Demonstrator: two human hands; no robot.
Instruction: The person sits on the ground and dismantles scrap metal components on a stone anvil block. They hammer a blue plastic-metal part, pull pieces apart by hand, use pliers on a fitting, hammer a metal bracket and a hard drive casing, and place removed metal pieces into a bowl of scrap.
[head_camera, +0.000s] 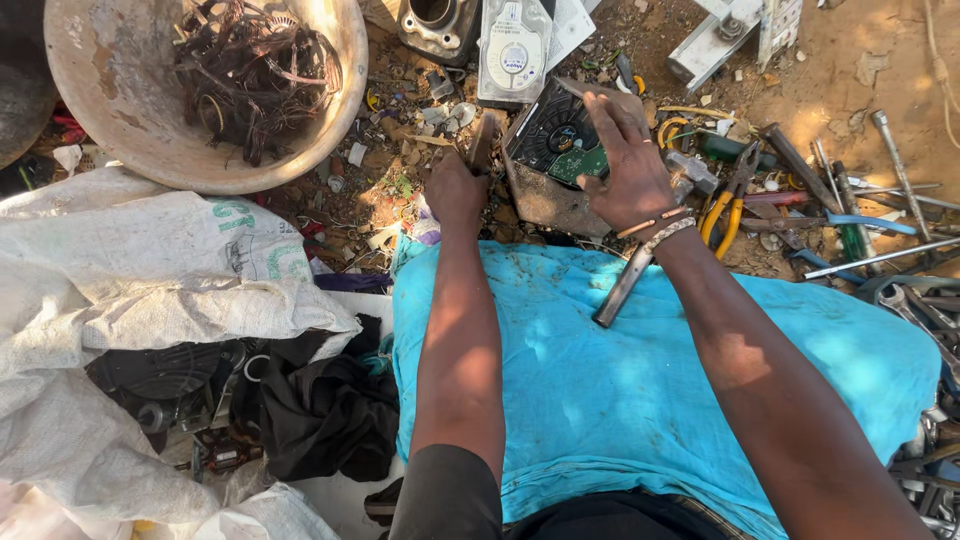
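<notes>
An opened hard drive (553, 150) with a dark inside and a green circuit board stands tilted on the dirt ground in front of me. My right hand (628, 165) rests on its right side, fingers spread over it. My left hand (457, 190) is closed around a thin dark tool (483, 140) whose tip meets the drive's left edge. A metal bar (622, 285) lies on the turquoise cloth (600, 390) over my lap, partly under my right wrist.
A large round basin (330, 120) of tangled wires sits at top left. White sacks (150, 280) lie at left. Yellow-handled pliers (725, 210), screwdrivers and metal rods (870, 255) are scattered at right. Another silver hard drive (514, 50) lies at the top.
</notes>
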